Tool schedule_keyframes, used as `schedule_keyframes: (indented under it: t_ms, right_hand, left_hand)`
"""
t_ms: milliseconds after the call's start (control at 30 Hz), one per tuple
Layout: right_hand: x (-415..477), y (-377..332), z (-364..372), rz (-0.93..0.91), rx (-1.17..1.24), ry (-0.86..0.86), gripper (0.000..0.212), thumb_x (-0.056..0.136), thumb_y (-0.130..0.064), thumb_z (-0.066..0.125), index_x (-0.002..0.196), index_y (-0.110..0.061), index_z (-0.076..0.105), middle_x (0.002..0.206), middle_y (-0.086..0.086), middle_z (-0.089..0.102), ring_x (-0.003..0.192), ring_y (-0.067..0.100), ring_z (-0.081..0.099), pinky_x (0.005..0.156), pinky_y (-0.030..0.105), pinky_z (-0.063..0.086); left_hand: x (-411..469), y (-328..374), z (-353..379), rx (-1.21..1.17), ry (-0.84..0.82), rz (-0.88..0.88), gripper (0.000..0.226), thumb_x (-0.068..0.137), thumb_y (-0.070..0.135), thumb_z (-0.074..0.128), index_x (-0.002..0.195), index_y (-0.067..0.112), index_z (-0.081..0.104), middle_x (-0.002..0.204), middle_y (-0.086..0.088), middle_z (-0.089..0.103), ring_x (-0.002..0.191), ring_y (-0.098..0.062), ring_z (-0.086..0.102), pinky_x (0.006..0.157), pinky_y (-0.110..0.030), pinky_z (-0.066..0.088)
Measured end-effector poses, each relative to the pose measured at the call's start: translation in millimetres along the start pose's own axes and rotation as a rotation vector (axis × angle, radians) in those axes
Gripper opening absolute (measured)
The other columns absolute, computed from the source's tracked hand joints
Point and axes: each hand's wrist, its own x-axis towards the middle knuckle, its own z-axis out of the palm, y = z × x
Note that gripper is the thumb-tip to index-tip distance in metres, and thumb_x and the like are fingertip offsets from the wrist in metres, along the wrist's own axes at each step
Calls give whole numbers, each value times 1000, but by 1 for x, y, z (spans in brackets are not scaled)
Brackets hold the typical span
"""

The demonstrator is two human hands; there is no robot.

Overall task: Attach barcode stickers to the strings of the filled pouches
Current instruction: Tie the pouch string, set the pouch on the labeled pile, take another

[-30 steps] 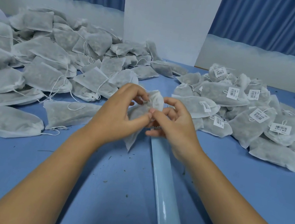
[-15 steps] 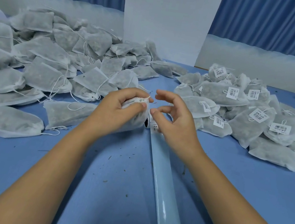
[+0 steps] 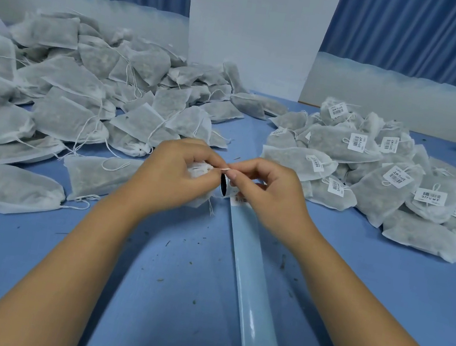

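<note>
Curling left hand grips pouch; right hand pinches sticker.

A single head-worn wide-angle view looks forward and down, close over the blue table, toward the far curtains.

A white mesh pouch is sitting bunched in the left hand, with the right hand pinching a small sticker edge-on beside it. Unlabelled pouches are lying heaped far left, barcode-tagged pouches far right. A pale backing strip is running nearward between them.
</note>
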Motion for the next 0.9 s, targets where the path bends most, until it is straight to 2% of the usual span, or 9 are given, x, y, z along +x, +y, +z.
schedule_keyframes:
  t_ms: [67,167,267,367,433,533,600,733,900]
  right_hand:
    - [-1,1,1,-77,-119,49,7,89,-10,69,89,-14,75,80,-11,69,73,0,62,63,11,44]
    - [-1,3,-3,-237,-280,153,6,90,-11,68,90,-13,74,84,-8,68,81,6,61,65,15,45]
    - [-2,3,-4,-337,-366,213,6,90,-13,68,91,-13,74,83,-6,66,77,8,58,65,15,43]
    - [-2,5,-3,-283,-264,208,8,90,-13,68,92,-14,75,76,-17,65,67,4,56,64,13,41]
    - [-2,6,-4,-233,-176,174,11,90,-11,68,94,-17,77,68,-16,65,59,6,54,62,21,44]
    - [-1,4,-4,-223,-128,142,15,91,-10,67,98,-19,77,66,3,68,57,27,54,58,37,47]
    - [0,4,-3,-225,-126,137,15,91,-9,67,99,-17,77,62,-2,64,56,26,52,57,33,45]
    - [-1,5,-1,-240,-161,130,17,91,-8,66,101,-16,76,60,-9,57,56,3,49,61,14,40]
    - [-5,3,4,-311,-383,52,13,94,-7,60,95,-5,73,70,-11,54,65,-2,49,67,12,37]
  left_hand:
    - [-1,2,-1,179,-21,36,26,78,43,55,81,25,74,85,9,69,87,-13,63,80,-36,51]
    - [0,0,-5,247,-53,91,32,84,42,59,88,17,76,90,6,70,88,-18,65,80,-41,51]
    - [0,2,-4,59,-117,41,9,90,24,71,86,20,77,85,11,73,85,-7,66,80,-27,49]
    - [0,7,-3,-214,-171,-64,12,91,11,69,90,18,79,90,9,77,90,-4,69,82,-15,50]
    - [0,10,-3,-401,-169,-106,14,89,8,69,87,18,79,92,1,78,95,-12,72,85,-17,53]
    - [1,12,-2,-541,-139,-139,13,86,12,70,82,21,79,93,-3,78,99,-20,72,88,-22,55]
    - [2,10,-1,-566,-119,-150,12,88,9,69,87,16,79,93,-2,78,97,-13,72,85,-18,54]
    - [3,7,1,-668,-55,-200,15,90,2,64,92,11,76,93,2,78,93,-3,71,78,-10,50]
    - [3,4,2,-656,-38,-206,20,93,5,62,106,13,75,109,6,75,110,-3,66,84,-10,48]
